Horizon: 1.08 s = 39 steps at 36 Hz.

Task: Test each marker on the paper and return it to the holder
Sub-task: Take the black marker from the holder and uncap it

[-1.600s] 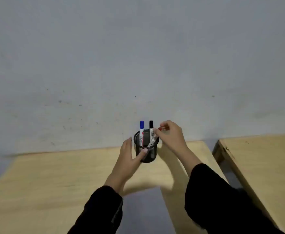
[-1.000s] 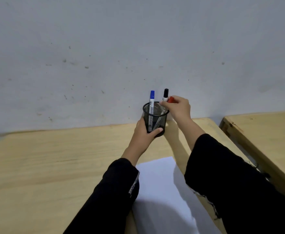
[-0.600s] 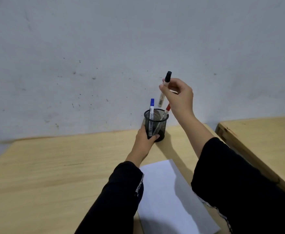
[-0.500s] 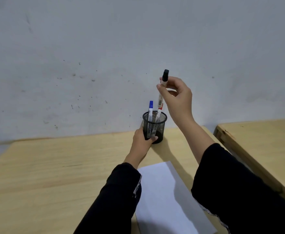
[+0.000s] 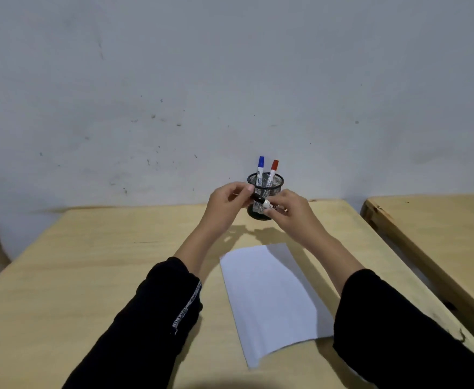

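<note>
both hands raised over the table [image 5: 95, 265], in front of the holder [image 5: 265, 192]. black-capped marker [image 5: 261, 200] held crosswise between them, lying roughly level, cap end toward the left.

left hand [image 5: 226, 207]: grip closed on the black cap end, thumb and fingertips pinching it. right hand [image 5: 292, 213]: grip closed on the white barrel end, most of the barrel hidden inside the fingers. cap looks seated on the barrel; cannot tell if it has started to come loose.

holder is a black mesh cup, upright, at the far edge of the table close to the wall [image 5: 230, 80]. two markers stand in it: blue-capped marker [image 5: 260, 168] on the left, red-capped marker [image 5: 273, 171] on the right, leaning slightly right. caps up on both.

white paper [image 5: 272, 299] lies flat on the table, nearer the person than the holder, between the forearms, right side partly in the shadow of the right arm. no marks visible on it.

black sleeves [image 5: 157, 318] on both arms. second wooden table [image 5: 440, 220] to the right, apart from the first by a gap.
</note>
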### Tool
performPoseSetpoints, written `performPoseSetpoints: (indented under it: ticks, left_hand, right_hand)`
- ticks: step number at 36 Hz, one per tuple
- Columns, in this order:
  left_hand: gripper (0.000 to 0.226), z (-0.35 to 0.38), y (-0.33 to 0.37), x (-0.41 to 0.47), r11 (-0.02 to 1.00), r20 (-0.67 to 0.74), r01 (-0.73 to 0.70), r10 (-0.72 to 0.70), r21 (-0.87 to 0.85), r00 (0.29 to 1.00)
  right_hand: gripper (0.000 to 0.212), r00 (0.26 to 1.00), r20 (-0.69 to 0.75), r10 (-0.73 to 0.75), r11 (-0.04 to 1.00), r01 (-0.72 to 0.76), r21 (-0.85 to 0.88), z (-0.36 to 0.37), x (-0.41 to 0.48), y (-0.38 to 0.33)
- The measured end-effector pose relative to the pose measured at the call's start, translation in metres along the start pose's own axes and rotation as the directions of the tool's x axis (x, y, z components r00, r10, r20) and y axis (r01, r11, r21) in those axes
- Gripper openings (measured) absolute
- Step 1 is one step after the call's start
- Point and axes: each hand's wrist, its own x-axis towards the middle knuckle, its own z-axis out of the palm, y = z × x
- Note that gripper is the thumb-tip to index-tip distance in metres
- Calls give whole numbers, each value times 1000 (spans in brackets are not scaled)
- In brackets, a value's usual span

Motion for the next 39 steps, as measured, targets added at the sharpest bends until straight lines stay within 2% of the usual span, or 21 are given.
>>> performPoseSetpoints:
  ticks: [5, 8, 13, 18, 20, 22, 25, 27, 29, 33, 39]
  left_hand:
    - [16, -2, 3, -24, 989, 79, 1, -13, 148, 997]
    - [8, 0, 8, -35, 983, 76, -7, -6, 181, 997]
    - [9, -5, 12, -44, 990, 18, -13, 11, 140, 1000]
    - [10, -11, 17, -52, 999, -19, 19, -20, -43, 1000]
    - [11, -10, 20, -56, 994, -20, 24, -27, -110, 999]
    - [9, -7, 24, -59, 986, -29, 30, -35, -167, 999]
    - [9, -5, 28, -63, 977, -41, 32, -42, -211, 998]
    - [9, -4, 30, -65, 978, -34, 29, -37, -208, 999]
    - [10, -2, 31, -67, 979, -26, 30, -36, -203, 999]
    - [10, 0, 31, -69, 988, 1, 21, -21, -154, 1000]
    - [14, -5, 30, -73, 998, 3, -16, 16, -64, 1000]
  right_hand:
    - [20, 996, 88, -23, 996, 31, -86, -6, -18, -7]
    - [19, 992, 122, -19, 996, 29, -81, -14, -27, -11]
    - [14, 988, 138, 63, 994, -75, 82, -37, -40, -14]
    - [14, 986, 68, 149, 933, -163, 321, -53, -46, -14]
    - [19, 979, 30, 202, 855, -191, 483, -52, -49, -15]
    - [18, 966, 0, 260, 727, -196, 658, -49, -52, -17]
    - [15, 930, 4, 368, 447, -181, 876, -38, -56, -24]
    - [10, 909, 32, 416, 242, -144, 959, -28, -57, -29]
    - [7, 906, 51, 420, 145, -123, 982, -18, -56, -33]
    - [9, 939, 71, 337, 262, -166, 951, 1, -55, -43]
    - [9, 937, 75, 340, 270, -174, 947, 6, -52, -47]
